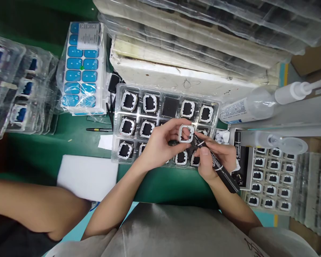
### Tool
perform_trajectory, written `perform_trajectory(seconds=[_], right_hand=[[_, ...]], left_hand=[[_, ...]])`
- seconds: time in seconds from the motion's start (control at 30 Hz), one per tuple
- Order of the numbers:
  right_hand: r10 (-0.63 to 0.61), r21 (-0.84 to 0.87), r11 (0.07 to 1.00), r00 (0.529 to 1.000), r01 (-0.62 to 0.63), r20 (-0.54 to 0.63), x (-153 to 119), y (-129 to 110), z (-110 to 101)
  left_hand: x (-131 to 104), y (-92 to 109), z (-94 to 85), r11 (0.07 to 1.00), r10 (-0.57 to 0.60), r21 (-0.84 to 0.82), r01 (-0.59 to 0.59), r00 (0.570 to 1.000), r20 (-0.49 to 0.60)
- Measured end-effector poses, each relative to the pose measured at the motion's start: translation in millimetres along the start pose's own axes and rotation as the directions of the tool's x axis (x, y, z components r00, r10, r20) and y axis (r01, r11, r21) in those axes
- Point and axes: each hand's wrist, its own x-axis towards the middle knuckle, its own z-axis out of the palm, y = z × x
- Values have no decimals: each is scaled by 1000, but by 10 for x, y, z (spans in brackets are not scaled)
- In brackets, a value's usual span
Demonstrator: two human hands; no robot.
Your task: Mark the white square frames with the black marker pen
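Note:
Between its thumb and fingers, my left hand holds a white square frame above a clear plastic tray. A black marker is gripped in my right hand, its tip at the right edge of the white frame. Rows of similar white frames with dark centres lie in the tray below, such as one at the top left. One compartment in the top row shows no white frame. My hands cover part of the middle and lower rows.
Blue parts in a wrapped pack stand at the left, beside stacked trays. A white pad and pen lie left. At right are a spray bottle and another filled tray. Another person's arm reaches in lower left.

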Motion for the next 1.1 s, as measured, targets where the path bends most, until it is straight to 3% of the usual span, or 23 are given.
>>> perform_trajectory(seconds=[0.7, 1.1], right_hand=[[-38, -37, 999, 998, 40, 49, 23, 2, -7], [11, 12, 1000, 1000, -12, 18, -42, 11, -30]], left_hand=[[1, -7, -1, 1000, 18, 13, -18, 1000, -15], [4, -21, -6, 1000, 16, -14, -16, 1000, -9]])
